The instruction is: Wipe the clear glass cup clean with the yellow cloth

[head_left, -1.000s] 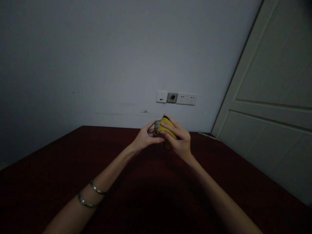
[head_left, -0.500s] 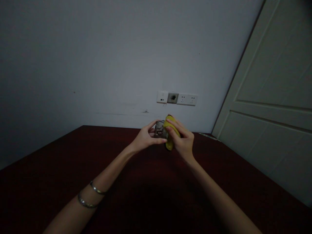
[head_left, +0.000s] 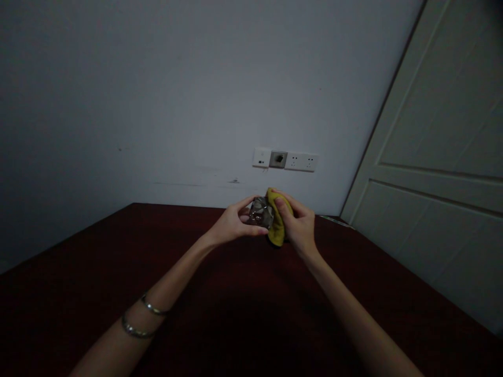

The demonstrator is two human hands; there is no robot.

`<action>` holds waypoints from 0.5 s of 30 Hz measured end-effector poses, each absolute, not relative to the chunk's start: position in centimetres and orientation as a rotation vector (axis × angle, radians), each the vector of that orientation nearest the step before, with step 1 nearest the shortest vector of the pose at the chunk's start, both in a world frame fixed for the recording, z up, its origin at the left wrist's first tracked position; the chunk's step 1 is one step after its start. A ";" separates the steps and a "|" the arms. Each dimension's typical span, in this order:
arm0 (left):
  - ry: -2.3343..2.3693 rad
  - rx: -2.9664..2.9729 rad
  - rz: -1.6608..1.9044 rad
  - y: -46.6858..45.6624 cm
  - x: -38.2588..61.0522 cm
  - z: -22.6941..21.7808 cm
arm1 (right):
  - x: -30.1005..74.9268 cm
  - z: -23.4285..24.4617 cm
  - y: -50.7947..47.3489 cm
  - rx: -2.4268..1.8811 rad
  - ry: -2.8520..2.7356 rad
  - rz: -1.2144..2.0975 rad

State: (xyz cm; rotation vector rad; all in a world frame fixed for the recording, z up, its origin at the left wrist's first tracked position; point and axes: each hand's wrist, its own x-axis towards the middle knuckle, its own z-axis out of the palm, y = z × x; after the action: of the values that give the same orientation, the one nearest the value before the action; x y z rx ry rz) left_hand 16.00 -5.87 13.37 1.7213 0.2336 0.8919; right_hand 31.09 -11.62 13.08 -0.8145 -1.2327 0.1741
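Observation:
My left hand (head_left: 233, 222) is closed around a small clear glass object (head_left: 261, 212) with faceted sides, perhaps a glass cup; its exact kind is hard to make out in the dim light. Thumb and fingers grip it from the left. In my right hand (head_left: 299, 222) is a folded yellow cloth (head_left: 276, 222), pinched with the thumb on top. The cloth lies against the right side of the glass object, and its lower end hangs down. Both hands are held above the dark red table.
The dark red table (head_left: 173, 283) reaches back to a pale wall (head_left: 188, 94). Wall sockets (head_left: 301, 161) sit just above the table's far edge. A pale panelled door (head_left: 444, 157) stands along the right side. A thin strip (head_left: 336, 221) lies at the far right edge.
My right hand has shifted slightly right and down with the cloth, which now bunches differently. More of the glass object shows. My left hand keeps its grip nearly in place.

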 end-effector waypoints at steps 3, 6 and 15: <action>0.284 1.673 0.877 -6.1 16.1 13.7 | 31.2 13.1 -11.8 -0.752 -1.334 0.219; 0.303 1.628 0.869 -6.0 16.1 13.6 | 31.4 12.8 -12.0 -0.706 -1.486 0.138; 0.407 1.638 0.838 -5.8 16.2 13.7 | 32.0 11.7 -11.0 -0.762 -1.730 -0.223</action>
State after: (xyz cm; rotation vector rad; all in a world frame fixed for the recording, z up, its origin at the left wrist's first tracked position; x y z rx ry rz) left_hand 16.18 -5.85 13.68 1.6377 0.4067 0.8375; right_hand 31.96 -11.03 11.71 -0.7623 -1.7300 -0.2231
